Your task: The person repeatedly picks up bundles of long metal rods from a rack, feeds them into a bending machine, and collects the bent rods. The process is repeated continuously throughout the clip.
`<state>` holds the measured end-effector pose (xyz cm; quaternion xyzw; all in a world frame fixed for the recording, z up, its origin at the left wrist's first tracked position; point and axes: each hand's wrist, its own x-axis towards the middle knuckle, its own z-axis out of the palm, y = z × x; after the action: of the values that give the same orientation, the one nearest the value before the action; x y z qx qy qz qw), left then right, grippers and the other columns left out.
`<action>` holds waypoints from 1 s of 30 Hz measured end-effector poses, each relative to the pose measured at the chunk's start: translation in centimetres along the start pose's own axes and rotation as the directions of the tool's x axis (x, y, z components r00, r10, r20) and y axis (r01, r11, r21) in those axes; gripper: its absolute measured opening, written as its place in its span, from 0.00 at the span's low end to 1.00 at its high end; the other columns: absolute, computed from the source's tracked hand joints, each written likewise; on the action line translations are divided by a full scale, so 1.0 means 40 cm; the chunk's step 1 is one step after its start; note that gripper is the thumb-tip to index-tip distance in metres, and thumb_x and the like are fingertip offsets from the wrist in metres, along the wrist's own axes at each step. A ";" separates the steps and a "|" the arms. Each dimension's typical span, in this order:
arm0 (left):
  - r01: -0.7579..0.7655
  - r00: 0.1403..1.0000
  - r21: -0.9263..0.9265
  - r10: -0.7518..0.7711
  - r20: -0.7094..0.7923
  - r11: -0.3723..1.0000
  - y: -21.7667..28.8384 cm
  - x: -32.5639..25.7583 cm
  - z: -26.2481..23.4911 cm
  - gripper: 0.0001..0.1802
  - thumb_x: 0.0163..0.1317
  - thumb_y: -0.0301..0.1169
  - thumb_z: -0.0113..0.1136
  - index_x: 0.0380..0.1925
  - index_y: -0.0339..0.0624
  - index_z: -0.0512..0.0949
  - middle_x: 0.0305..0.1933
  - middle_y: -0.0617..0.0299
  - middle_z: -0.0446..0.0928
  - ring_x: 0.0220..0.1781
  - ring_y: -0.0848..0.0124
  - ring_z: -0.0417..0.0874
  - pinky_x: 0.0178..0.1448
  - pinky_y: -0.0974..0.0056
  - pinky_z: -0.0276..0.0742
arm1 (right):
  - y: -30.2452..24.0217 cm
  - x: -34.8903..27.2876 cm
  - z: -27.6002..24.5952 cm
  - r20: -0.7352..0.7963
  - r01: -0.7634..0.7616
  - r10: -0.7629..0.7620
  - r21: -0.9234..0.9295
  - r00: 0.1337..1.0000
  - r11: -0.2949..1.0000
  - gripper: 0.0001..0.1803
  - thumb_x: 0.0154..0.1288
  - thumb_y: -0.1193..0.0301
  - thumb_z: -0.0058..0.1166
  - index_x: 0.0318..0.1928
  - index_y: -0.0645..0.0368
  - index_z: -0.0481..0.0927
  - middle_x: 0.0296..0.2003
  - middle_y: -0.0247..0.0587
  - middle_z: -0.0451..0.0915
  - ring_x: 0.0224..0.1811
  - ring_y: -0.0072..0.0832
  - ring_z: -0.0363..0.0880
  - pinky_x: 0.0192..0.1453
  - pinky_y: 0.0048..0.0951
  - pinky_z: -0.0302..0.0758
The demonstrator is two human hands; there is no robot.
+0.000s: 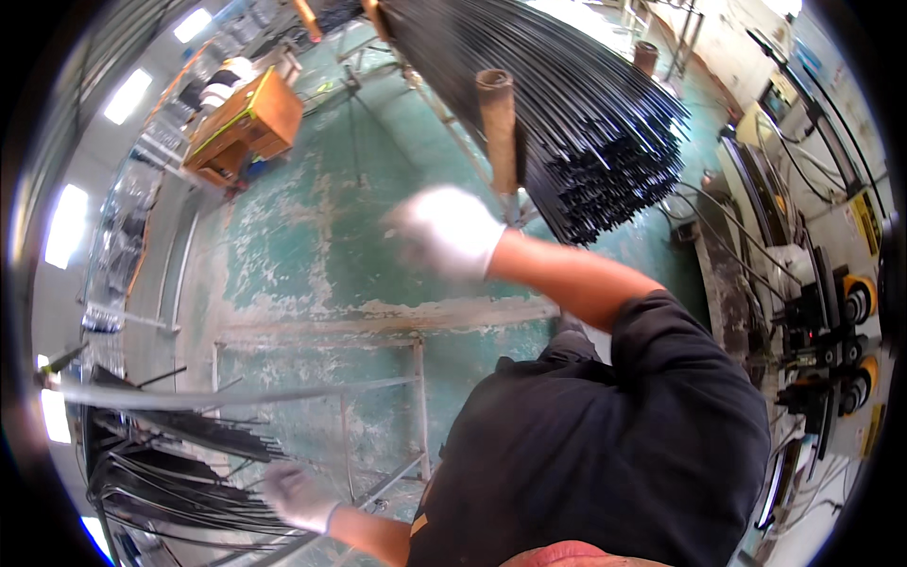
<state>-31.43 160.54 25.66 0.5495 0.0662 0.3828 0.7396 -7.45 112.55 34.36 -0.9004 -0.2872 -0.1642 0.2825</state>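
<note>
The gloved left hand (295, 495) reaches low to the left, its fingers (274, 478) blurred over a heap of thin dark bent rods (170, 472); whether they grip one cannot be told. The gloved right hand (446, 230) is raised and blurred, fingers loosely curled with nothing clearly held, just beside a rusty upright post (498, 123). Behind the post lies a large bundle of straight black rods (586, 123) on a rack. A worn green floor (312, 236) spreads below, and a wooden crate (248, 125) stands farther off.

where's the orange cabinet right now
In the head view the orange cabinet stands upper left on the green floor, left of the black rod bundle.
</note>
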 end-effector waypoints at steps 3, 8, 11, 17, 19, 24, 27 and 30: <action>0.503 0.854 -0.272 -0.521 0.007 0.820 -0.290 -0.069 0.170 0.10 0.72 0.33 0.57 0.43 0.37 0.79 0.38 0.54 0.78 0.43 0.62 0.79 0.48 0.57 0.75 | 0.406 -0.112 -0.129 -0.148 -0.570 0.551 -0.221 0.821 0.791 0.26 0.58 0.65 0.70 0.56 0.58 0.83 0.46 0.56 0.86 0.50 0.50 0.86 0.59 0.47 0.81; 0.756 0.648 -0.095 -0.718 0.253 0.648 -0.417 -0.112 0.743 0.09 0.75 0.37 0.59 0.45 0.44 0.78 0.41 0.59 0.80 0.43 0.64 0.79 0.45 0.58 0.71 | 0.957 -0.328 -0.350 -0.439 -0.848 0.742 -0.408 0.506 0.337 0.42 0.55 0.44 0.72 0.59 0.63 0.76 0.57 0.56 0.81 0.61 0.49 0.80 0.65 0.45 0.78; 0.739 0.647 0.026 -0.721 0.248 0.673 -0.496 -0.095 0.970 0.11 0.71 0.38 0.65 0.43 0.44 0.81 0.42 0.58 0.82 0.43 0.63 0.80 0.46 0.59 0.74 | 1.150 -0.357 -0.445 -0.392 -0.890 0.844 -0.414 0.366 0.194 0.51 0.55 0.35 0.70 0.63 0.65 0.71 0.61 0.56 0.78 0.65 0.47 0.78 0.67 0.43 0.77; 0.854 0.440 0.094 -0.806 0.397 0.512 -0.554 -0.228 1.448 0.08 0.73 0.33 0.62 0.47 0.44 0.80 0.42 0.54 0.81 0.43 0.60 0.79 0.45 0.58 0.73 | 1.288 -0.232 -0.407 -0.316 -0.851 0.879 -0.497 0.357 0.168 0.44 0.63 0.39 0.64 0.60 0.68 0.77 0.59 0.60 0.79 0.64 0.50 0.78 0.65 0.45 0.76; 0.863 0.420 0.086 -0.802 0.424 0.498 -0.578 -0.270 1.531 0.10 0.72 0.30 0.61 0.50 0.42 0.79 0.43 0.51 0.80 0.44 0.56 0.81 0.46 0.56 0.77 | 1.281 -0.216 -0.405 -0.235 -0.854 0.879 -0.433 0.414 0.287 0.33 0.68 0.47 0.60 0.54 0.68 0.80 0.54 0.61 0.82 0.59 0.50 0.80 0.63 0.45 0.76; 0.882 0.337 0.196 -0.863 0.377 0.430 -0.636 -0.321 1.623 0.11 0.73 0.31 0.59 0.51 0.42 0.78 0.43 0.50 0.81 0.43 0.55 0.81 0.46 0.54 0.79 | 1.387 -0.233 -0.385 -0.128 -0.796 0.827 -0.383 0.547 0.468 0.14 0.64 0.69 0.54 0.42 0.64 0.88 0.43 0.62 0.88 0.47 0.51 0.89 0.54 0.46 0.84; 0.880 0.344 0.202 -0.870 0.353 0.430 -0.662 -0.311 1.635 0.11 0.72 0.30 0.59 0.51 0.41 0.77 0.43 0.49 0.81 0.42 0.54 0.82 0.46 0.54 0.79 | 1.421 -0.208 -0.437 0.036 -0.770 0.855 -0.415 0.518 0.484 0.14 0.61 0.68 0.56 0.39 0.61 0.91 0.42 0.58 0.88 0.47 0.51 0.89 0.53 0.44 0.84; 0.891 0.318 0.193 -0.867 0.384 0.412 -0.685 -0.296 1.651 0.11 0.71 0.29 0.59 0.51 0.41 0.77 0.42 0.48 0.81 0.41 0.54 0.82 0.44 0.54 0.80 | 1.418 -0.210 -0.520 0.130 -0.823 0.883 -0.322 0.451 0.468 0.25 0.59 0.54 0.69 0.42 0.66 0.90 0.42 0.60 0.88 0.46 0.49 0.89 0.54 0.42 0.83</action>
<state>8.08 99.82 23.76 0.4736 0.1793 -0.2081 0.8368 17.80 58.16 23.36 -0.9590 0.1897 0.0998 0.1855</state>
